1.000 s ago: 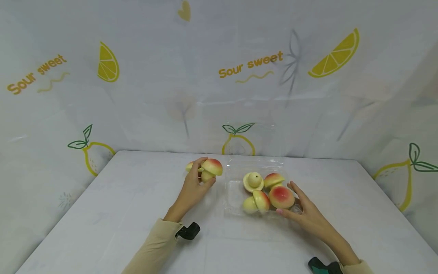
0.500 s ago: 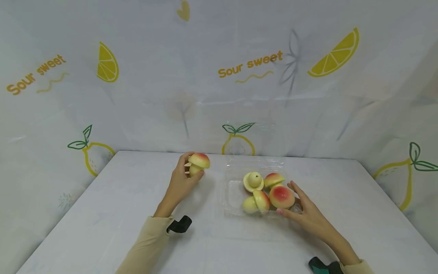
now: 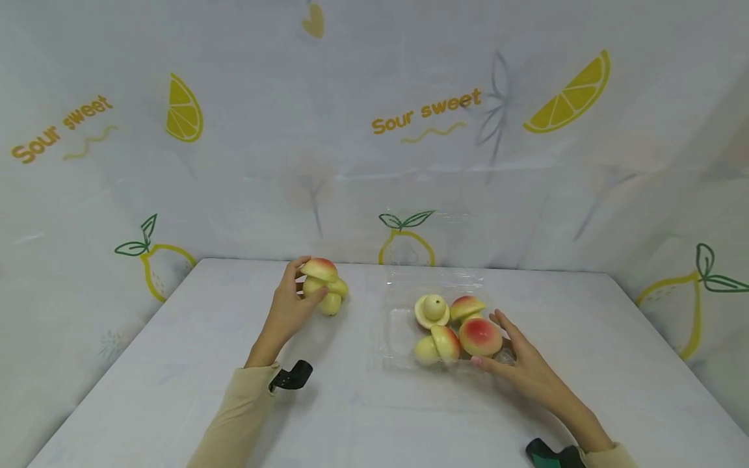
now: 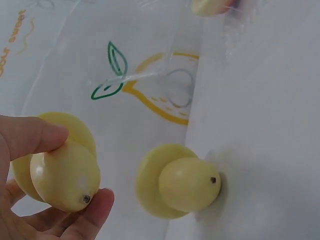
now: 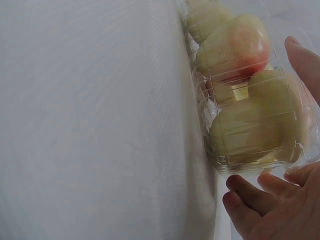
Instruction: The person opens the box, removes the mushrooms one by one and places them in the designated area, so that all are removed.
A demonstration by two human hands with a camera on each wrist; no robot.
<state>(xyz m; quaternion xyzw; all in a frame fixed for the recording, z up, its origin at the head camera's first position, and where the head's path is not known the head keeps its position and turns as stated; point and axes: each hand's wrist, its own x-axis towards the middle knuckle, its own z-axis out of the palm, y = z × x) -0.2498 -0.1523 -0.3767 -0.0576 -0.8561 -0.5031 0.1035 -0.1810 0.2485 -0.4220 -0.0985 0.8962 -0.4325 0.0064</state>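
Note:
My left hand [image 3: 288, 305] pinches a toy mushroom [image 3: 319, 268] with a red-and-yellow cap and pale yellow stem, above the table's left back part. In the left wrist view, thumb and fingers grip this mushroom from opposite sides. A second mushroom [image 4: 187, 184] lies on its side on the table, just right of the held one and apart from it. My right hand [image 3: 526, 364] is spread round the right front corner of a clear plastic box [image 3: 398, 331], fingers relaxed, thumb at its front rim. Several mushrooms [image 3: 481, 336] lie inside the box, variously tilted.
The box's transparent lid [image 3: 468, 227] stands raised at the back, against the printed curtain [image 3: 246, 195]. A white cloth covers the table [image 3: 363, 416], whose back edge runs close to the curtain. Dark wrist cameras [image 3: 292, 376] sit at the sleeves.
My left hand has moved left with its mushroom, past the one lying on the table, which now shows at its right. My right hand stays at the box corner.

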